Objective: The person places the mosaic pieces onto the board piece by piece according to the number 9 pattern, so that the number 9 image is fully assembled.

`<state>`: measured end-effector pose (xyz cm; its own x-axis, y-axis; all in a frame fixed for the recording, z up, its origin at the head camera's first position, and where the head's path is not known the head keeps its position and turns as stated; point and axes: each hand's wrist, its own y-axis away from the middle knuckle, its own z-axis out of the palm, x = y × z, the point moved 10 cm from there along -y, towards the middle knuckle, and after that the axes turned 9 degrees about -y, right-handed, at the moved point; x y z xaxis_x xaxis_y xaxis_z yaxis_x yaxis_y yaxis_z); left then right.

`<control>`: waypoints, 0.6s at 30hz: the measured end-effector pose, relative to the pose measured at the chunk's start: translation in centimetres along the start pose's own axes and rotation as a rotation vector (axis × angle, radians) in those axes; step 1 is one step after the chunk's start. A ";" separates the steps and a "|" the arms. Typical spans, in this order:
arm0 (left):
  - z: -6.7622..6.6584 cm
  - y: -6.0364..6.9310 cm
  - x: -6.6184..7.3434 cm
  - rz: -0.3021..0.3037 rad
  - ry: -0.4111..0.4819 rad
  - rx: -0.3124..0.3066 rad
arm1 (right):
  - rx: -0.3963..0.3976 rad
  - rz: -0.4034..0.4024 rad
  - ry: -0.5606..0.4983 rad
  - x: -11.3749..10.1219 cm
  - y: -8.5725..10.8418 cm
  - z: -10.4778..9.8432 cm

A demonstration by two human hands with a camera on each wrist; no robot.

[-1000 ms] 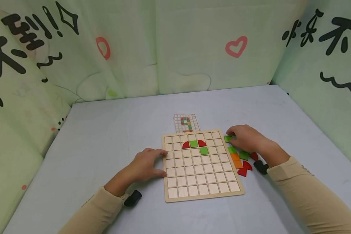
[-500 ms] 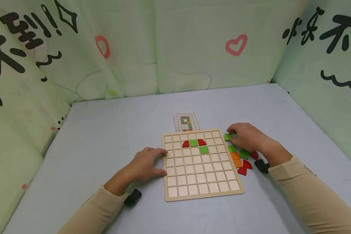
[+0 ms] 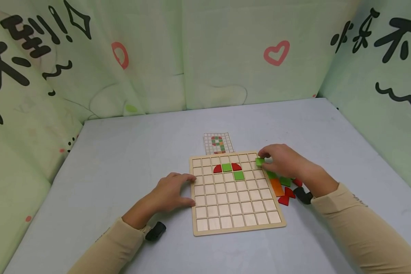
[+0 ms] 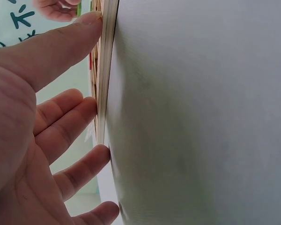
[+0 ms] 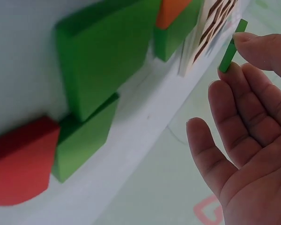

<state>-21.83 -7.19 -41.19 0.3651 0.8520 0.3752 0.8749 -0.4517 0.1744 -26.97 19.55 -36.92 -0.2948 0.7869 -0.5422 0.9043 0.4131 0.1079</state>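
Right hand (image 3: pixel 285 160): pinches green tile (image 3: pixel 259 162), just shifted leftward to upper-right edge of board (image 3: pixel 231 188); not yet set down. Left hand (image 3: pixel 169 193): fingers spread, gripping nothing, touching left edge.

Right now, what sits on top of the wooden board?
Two red pieces and two green squares. The board beneath is covered; the right hand and its green block hide part of the edge.
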 end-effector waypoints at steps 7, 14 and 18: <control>0.0 0.0 0.0 -0.001 -0.002 0.000 | -0.018 -0.024 0.030 -1.2 -0.3 0.8; 0.1 -0.1 -0.1 -0.004 -0.001 0.000 | -0.032 -0.050 0.046 -2.4 -0.8 1.5; 0.1 0.0 -0.1 -0.006 0.000 0.000 | -0.046 -0.082 0.055 -3.3 -0.9 1.8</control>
<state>-21.88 -7.23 -41.31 0.3593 0.8548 0.3744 0.8773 -0.4462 0.1768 -26.26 15.76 -36.78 -0.3846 0.7734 -0.5039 0.8618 0.4964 0.1041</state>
